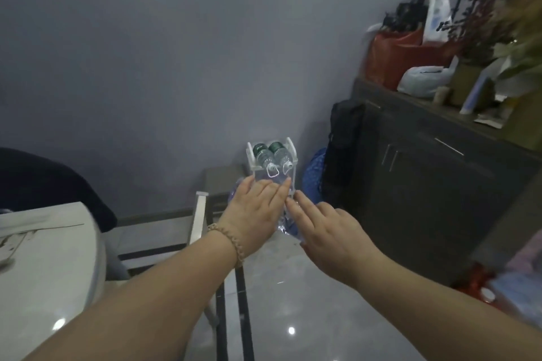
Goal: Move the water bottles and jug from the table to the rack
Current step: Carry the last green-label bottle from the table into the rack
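A small white rack point(293, 155) stands on the floor against the grey wall. Two green-labelled water bottles point(261, 154) point(278, 152) lie side by side on its top tier, caps towards me. Below them a clear, blue-tinted jug point(286, 227) sits at the rack's lower level, mostly hidden by my hands. My left hand point(255, 208) lies flat over the jug with straight fingers. My right hand point(325, 228) touches the jug's right side, fingers spread. Neither hand curls around it.
A white table point(44, 258) is at the left, with a dark garment point(44, 179) behind it. A metal chair frame point(199, 214) stands left of the rack. A blue bag point(312, 176), a black bag point(343, 141) and a cluttered dark cabinet point(425, 179) are at the right.
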### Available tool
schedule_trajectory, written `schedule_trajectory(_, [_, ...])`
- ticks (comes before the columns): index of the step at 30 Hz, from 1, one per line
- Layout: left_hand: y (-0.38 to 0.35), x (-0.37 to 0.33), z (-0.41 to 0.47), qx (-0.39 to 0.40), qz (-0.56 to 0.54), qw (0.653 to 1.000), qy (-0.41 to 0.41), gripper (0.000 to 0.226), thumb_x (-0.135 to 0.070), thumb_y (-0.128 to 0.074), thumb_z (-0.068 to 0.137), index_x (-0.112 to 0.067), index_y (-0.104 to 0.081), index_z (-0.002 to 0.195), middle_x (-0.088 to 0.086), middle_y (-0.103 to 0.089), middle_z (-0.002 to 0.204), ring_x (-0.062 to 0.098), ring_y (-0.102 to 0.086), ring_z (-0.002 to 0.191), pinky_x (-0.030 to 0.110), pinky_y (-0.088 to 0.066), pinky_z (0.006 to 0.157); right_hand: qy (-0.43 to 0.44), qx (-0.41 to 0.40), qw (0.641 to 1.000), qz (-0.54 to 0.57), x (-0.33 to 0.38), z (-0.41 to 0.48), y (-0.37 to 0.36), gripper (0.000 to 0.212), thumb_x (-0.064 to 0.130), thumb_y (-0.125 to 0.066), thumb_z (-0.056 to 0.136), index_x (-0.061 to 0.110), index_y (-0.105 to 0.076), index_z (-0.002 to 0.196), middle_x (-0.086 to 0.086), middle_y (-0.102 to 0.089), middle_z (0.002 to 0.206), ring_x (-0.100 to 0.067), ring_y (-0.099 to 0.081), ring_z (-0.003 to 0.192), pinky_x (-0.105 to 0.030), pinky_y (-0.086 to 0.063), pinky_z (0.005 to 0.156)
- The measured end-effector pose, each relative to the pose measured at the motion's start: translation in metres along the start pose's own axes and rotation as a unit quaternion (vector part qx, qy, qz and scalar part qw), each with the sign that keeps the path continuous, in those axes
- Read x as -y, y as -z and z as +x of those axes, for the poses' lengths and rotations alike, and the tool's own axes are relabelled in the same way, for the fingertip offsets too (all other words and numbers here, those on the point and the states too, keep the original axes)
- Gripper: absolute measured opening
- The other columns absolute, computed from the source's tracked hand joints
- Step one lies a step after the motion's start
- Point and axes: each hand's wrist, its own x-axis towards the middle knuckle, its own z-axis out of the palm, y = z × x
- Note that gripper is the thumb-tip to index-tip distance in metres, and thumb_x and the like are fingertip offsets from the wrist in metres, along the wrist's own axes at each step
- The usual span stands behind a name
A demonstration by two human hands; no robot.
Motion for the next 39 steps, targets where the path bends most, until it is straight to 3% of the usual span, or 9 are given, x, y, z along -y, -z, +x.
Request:
schedule_trajectory(2, [-0.016, -0.002, 0.024, 0.034, 0.003, 0.999, 0.007, 0.075, -0.028, -0.053, 0.088, -0.008, -0.010, 0.146, 0.006, -0.043, 0.135, 0.024, -0.036, 0.126, 0.047, -0.019, 0.110, 0.008, 0.002, 1.000, 0.013, -0.025, 0.012, -0.011, 0.078, 0.030, -0.053, 0.092, 0.012, -0.004, 0.150, -0.014, -0.022, 0.155, -0.032, -0.051, 0.112, -0.042, -0.050, 0.082])
schedule_trajectory(8, [-0.081, 0.021, 0.075, 0.082, 0.012, 0.996, 0.045, 0.070, -0.021, -0.050, 0.087, -0.017, -0.013, 0.147, 0.003, -0.031, 0.148, 0.024, -0.021, 0.137, 0.049, -0.005, 0.113, 0.026, 0.025, 0.999, 0.020, -0.064, 0.070, -0.057, 0.072, 0.025, -0.046, 0.095, 0.013, 0.000, 0.149, -0.014, -0.016, 0.156, -0.036, -0.039, 0.126, -0.047, -0.043, 0.097])
schedule_trajectory(12, [-0.141, 0.039, 0.121, 0.111, 0.005, 0.991, 0.074, 0.069, -0.028, -0.054, 0.087, -0.022, -0.017, 0.145, 0.002, -0.027, 0.149, 0.027, -0.017, 0.139, 0.058, 0.003, 0.109, 0.018, 0.039, 0.999, 0.017, -0.102, 0.124, -0.093, 0.067, 0.021, -0.054, 0.089, 0.009, -0.022, 0.147, -0.016, -0.033, 0.150, -0.036, -0.051, 0.114, -0.045, -0.051, 0.084])
schedule_trajectory(15, [-0.196, 0.059, 0.169, 0.115, -0.016, 0.990, 0.078, 0.069, -0.027, -0.056, 0.086, -0.023, -0.018, 0.144, 0.003, -0.029, 0.148, 0.028, -0.021, 0.137, 0.061, 0.000, 0.108, 0.007, 0.050, 0.999, 0.006, -0.141, 0.174, -0.126, 0.074, 0.024, -0.069, 0.079, 0.010, -0.034, 0.143, -0.013, -0.044, 0.144, -0.033, -0.058, 0.104, -0.040, -0.054, 0.071])
schedule_trajectory(20, [-0.266, 0.098, 0.241, 0.146, -0.045, 0.987, 0.040, 0.066, -0.026, -0.053, 0.087, -0.022, -0.019, 0.143, 0.003, -0.032, 0.146, 0.028, -0.024, 0.134, 0.062, -0.004, 0.108, 0.002, 0.109, 0.994, 0.032, -0.192, 0.248, -0.178, 0.078, 0.026, -0.052, 0.092, 0.013, -0.001, 0.148, -0.011, -0.018, 0.156, -0.033, -0.045, 0.119, -0.042, -0.048, 0.086])
schedule_trajectory(28, [-0.358, 0.154, 0.329, 0.209, -0.060, 0.976, 0.025, 0.071, -0.029, -0.064, 0.080, -0.023, -0.021, 0.135, 0.002, -0.040, 0.135, 0.025, -0.029, 0.129, 0.060, -0.009, 0.108, 0.001, 0.123, 0.989, 0.077, -0.256, 0.358, -0.236, 0.073, 0.038, -0.056, 0.086, 0.011, -0.026, 0.147, -0.010, -0.038, 0.148, -0.031, -0.057, 0.106, -0.040, -0.054, 0.074])
schedule_trajectory(30, [-0.380, 0.161, 0.342, 0.224, -0.061, 0.972, 0.036, 0.070, -0.029, -0.064, 0.079, -0.022, -0.023, 0.135, 0.003, -0.040, 0.134, 0.025, -0.030, 0.128, 0.059, -0.010, 0.108, 0.010, 0.133, 0.987, 0.086, -0.269, 0.382, -0.253, 0.073, 0.040, -0.054, 0.088, 0.012, -0.023, 0.148, -0.009, -0.036, 0.150, -0.030, -0.054, 0.110, -0.040, -0.053, 0.077])
schedule_trajectory(33, [-0.428, 0.179, 0.375, 0.238, -0.062, 0.966, 0.085, 0.060, -0.022, -0.059, 0.080, -0.023, -0.028, 0.131, 0.002, -0.042, 0.132, 0.024, -0.033, 0.126, 0.056, -0.011, 0.108, 0.058, 0.126, 0.985, 0.106, -0.301, 0.440, -0.298, 0.073, 0.040, -0.043, 0.094, 0.015, -0.004, 0.149, -0.007, -0.018, 0.156, -0.030, -0.045, 0.117, -0.041, -0.046, 0.086])
schedule_trajectory(39, [-0.504, 0.220, 0.440, 0.272, -0.056, 0.934, 0.224, 0.077, -0.028, -0.061, 0.080, -0.024, -0.015, 0.141, 0.003, -0.022, 0.149, 0.023, -0.012, 0.138, 0.049, -0.002, 0.112, 0.044, 0.139, 0.976, 0.163, -0.347, 0.547, -0.356, 0.072, 0.035, -0.051, 0.090, 0.019, -0.008, 0.145, -0.003, -0.025, 0.150, -0.029, -0.047, 0.117, -0.040, -0.050, 0.082])
